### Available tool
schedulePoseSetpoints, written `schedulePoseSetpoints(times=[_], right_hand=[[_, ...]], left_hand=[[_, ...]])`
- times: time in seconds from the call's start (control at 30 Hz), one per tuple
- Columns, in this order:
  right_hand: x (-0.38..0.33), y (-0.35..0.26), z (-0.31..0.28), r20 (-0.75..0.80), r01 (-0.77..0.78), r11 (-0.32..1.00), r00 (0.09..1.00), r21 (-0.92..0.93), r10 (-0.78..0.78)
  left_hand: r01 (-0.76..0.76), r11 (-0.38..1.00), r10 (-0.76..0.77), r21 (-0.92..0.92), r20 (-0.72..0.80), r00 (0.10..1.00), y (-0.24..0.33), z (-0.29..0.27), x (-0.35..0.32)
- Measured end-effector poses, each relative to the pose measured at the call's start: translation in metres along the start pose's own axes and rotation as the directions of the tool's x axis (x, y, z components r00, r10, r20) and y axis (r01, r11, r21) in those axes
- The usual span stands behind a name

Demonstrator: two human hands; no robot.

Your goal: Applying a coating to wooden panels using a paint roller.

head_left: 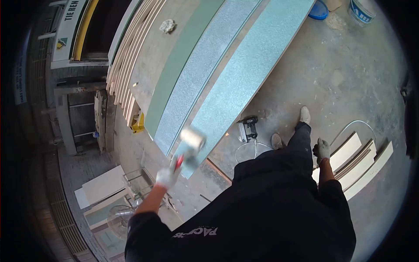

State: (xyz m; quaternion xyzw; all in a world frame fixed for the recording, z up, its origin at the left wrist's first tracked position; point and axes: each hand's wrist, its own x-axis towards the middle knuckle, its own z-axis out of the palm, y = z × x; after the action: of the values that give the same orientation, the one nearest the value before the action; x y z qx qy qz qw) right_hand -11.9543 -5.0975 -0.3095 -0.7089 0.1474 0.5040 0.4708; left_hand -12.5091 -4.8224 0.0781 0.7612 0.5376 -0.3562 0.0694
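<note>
My left hand (166,176), in a white glove, is closed round the red handle of a paint roller (192,139). Its pale, thick sleeve is blurred by motion over the near end of a long light-teal board (244,74) with a wet-looking sheen. Beside that board, to the left, lie a blue-grey board (198,72) with a mottled surface and a flat green board (179,61). Away from the boards, my right hand (323,149) hangs by my right side in a greyish glove, its fingers curled in, with nothing visible in them.
A black nail gun (248,128) with a hose lies on the floor by my feet. Cut pale boards (358,168) are stacked at the right. A paint bucket (362,12) and a blue lid (318,10) sit far right. At lower left stands a fan (121,217).
</note>
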Motion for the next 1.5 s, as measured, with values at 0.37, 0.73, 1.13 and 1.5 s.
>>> schedulePoseSetpoints(times=[0.37, 0.73, 1.13, 1.5], right_hand=[[-0.048, 0.002, -0.016, -0.145, 0.099, 0.986, 0.986, 0.131, -0.08], [-0.047, 0.006, -0.01, -0.109, 0.11, 0.991, 0.987, -0.078, -0.118], [0.017, -0.022, 0.001, -0.052, 0.079, 0.965, 0.994, -0.249, -0.095], [0.104, -0.155, -0.079, -0.119, 0.187, 0.978, 0.973, -0.09, -0.197]], left_hand=[[-0.312, 0.947, 0.292, -0.072, -0.205, 0.934, 0.147, -0.159, 0.164], [-0.442, 0.896, 0.398, -0.049, -0.356, 0.845, 0.198, -0.154, 0.197], [0.023, 0.999, -0.028, -0.029, -0.172, 0.985, 0.017, 0.048, -0.077], [-0.281, 0.959, 0.281, 0.04, -0.292, 0.914, 0.401, -0.33, 0.273]])
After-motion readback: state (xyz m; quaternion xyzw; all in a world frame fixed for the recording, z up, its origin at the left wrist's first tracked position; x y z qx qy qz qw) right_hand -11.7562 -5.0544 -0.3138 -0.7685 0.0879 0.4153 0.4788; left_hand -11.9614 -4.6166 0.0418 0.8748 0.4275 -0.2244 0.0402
